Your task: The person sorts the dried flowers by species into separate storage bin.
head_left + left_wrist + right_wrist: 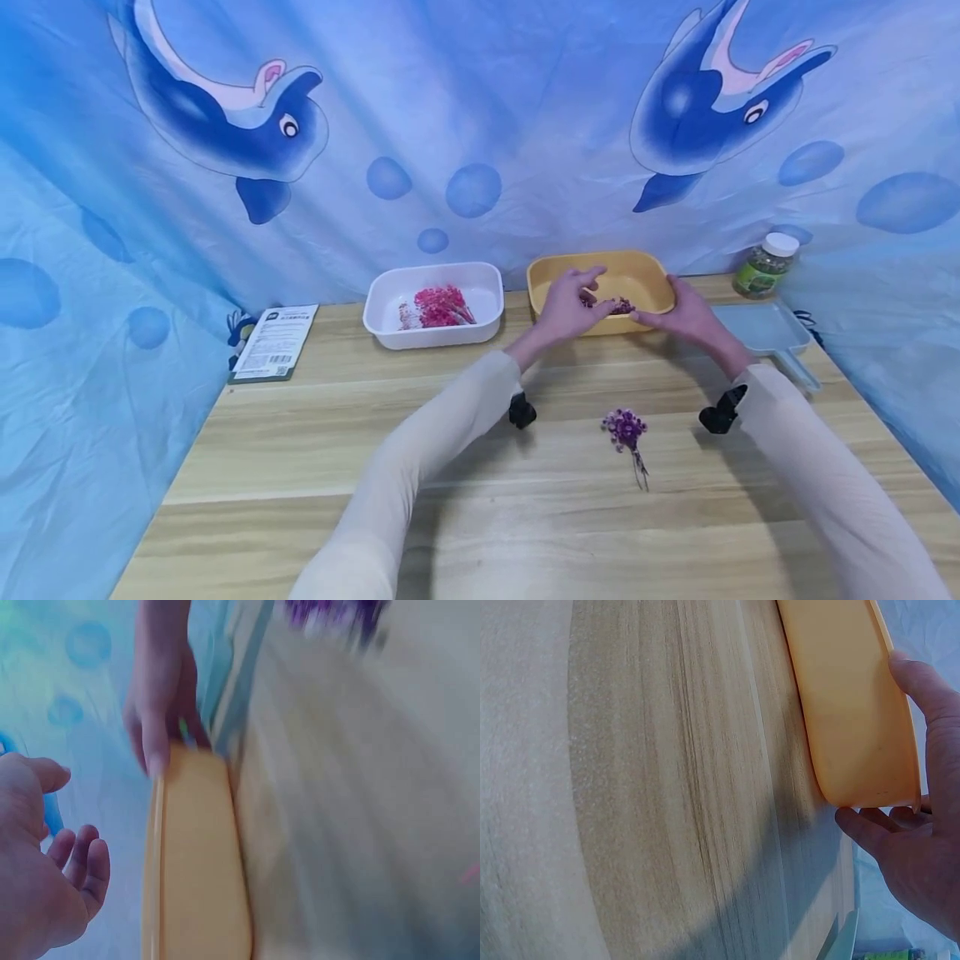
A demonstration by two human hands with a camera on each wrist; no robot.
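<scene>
A yellow plastic basin [633, 275] stands at the back of the table, with small dark purple dried flowers [622, 306] inside. My right hand [686, 315] grips its right end, thumb over the rim and fingers against the end wall, as the right wrist view shows. Over the basin's left part hovers my left hand [564, 310], its fingers loosely bent with nothing visible between them. In the left wrist view that same left hand [41, 862] appears beside the basin's long wall [199, 855]. A bunch of purple dried flowers [624, 429] lies on the table in front.
To the left, a white basin [382, 321] holds pink-red dried flowers [442, 306]. A printed packet [276, 342] lies at the far left. On the right are a light blue dustpan-like tray [761, 327] and a white-lidded jar [765, 265]. A blue dolphin curtain hangs behind.
</scene>
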